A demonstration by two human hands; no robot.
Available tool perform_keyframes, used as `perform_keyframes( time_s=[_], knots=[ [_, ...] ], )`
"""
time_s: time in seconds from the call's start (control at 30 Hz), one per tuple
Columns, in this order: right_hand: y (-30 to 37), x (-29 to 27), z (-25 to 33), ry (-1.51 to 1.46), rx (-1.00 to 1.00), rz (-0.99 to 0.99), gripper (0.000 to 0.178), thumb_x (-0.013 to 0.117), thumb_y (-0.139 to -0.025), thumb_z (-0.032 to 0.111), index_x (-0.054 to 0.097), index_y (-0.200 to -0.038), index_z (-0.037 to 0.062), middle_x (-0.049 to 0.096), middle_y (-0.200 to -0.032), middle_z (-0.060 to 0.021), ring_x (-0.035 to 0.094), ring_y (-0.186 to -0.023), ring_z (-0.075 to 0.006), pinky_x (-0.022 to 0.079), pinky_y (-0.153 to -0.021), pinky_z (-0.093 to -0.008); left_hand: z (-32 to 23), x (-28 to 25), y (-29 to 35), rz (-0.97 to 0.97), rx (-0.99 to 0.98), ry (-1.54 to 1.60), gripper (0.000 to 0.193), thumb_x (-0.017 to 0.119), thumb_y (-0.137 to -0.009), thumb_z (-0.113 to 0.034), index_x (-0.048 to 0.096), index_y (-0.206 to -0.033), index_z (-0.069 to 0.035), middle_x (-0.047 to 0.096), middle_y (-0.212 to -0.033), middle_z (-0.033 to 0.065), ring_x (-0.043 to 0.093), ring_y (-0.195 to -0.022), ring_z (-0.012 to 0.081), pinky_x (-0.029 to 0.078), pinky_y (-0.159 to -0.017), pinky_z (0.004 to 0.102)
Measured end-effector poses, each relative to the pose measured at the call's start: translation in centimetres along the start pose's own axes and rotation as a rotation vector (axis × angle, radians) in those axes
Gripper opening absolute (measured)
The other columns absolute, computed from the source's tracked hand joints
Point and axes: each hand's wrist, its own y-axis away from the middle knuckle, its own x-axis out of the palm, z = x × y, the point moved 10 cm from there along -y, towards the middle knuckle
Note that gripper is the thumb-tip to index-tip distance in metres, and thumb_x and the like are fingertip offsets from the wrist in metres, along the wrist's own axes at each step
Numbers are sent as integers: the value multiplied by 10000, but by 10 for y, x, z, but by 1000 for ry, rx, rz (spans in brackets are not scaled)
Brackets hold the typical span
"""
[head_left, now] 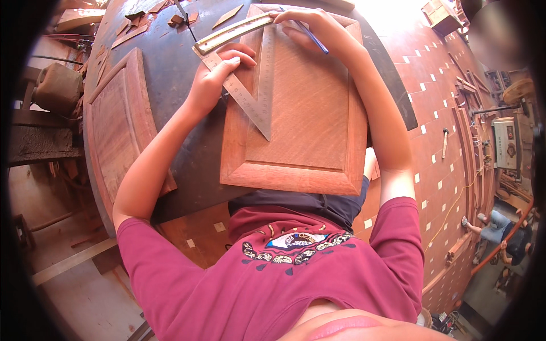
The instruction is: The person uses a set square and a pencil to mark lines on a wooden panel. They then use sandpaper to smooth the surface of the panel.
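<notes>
A framed wooden panel lies across the dark tabletop in front of me, its near edge close to my waist. Over its left part rests a metal set square with a thick pale stock along the far side. My left hand is closed on the set square's left corner, thumb on top of the blade. At the far end of the panel, my right hand holds a blue pen between its fingers. Its fingertips touch the right end of the stock.
To the left, a second wooden panel lies on the dark table. Wood scraps are scattered at the table's far left. On the tiled floor at right are a hammer and long wood strips. Another person is at the far right.
</notes>
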Motion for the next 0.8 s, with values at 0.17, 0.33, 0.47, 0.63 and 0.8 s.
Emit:
perform_keyframes(
  time_s=[0.17,0.33,0.47,0.63,0.8],
  knots=[
    [1,-5,6,-20,-92,-90,207,660,-936,169,694,-1130,104,730,-1026,-147,702,-909,-342,541,-837,-384,2,-1,0,-4,-21,9,334,408,-937,-145,693,-951,28,626,-1197,101,553,-1171,215,352,-1090,335],
    [1,-2,2,-25,-34,-32,210,661,-939,177,693,-1134,104,727,-1013,-151,701,-904,-343,540,-832,-388,2,-1,0,-3,-19,12,340,403,-940,-149,692,-950,30,626,-1199,100,551,-1173,215,352,-1091,335],
    [0,2,-2,23,15,20,203,652,-958,186,697,-1151,143,734,-1162,-111,727,-996,-295,556,-893,-361,2,-1,0,-9,-24,25,339,410,-944,-155,696,-945,26,629,-1202,98,552,-1174,216,352,-1090,336],
    [1,3,-7,21,11,4,205,653,-958,186,699,-1153,142,736,-1156,-113,727,-997,-292,555,-899,-362,2,-1,0,-10,-9,1,337,418,-944,-163,702,-945,19,634,-1204,99,557,-1170,216,354,-1089,341],
    [1,4,-8,1,73,48,210,654,-957,186,698,-1156,139,729,-1177,-115,721,-1025,-291,551,-918,-363,3,-2,0,-10,-13,-6,334,423,-942,-164,704,-947,16,637,-1206,100,558,-1174,216,355,-1089,342]
  ],
)
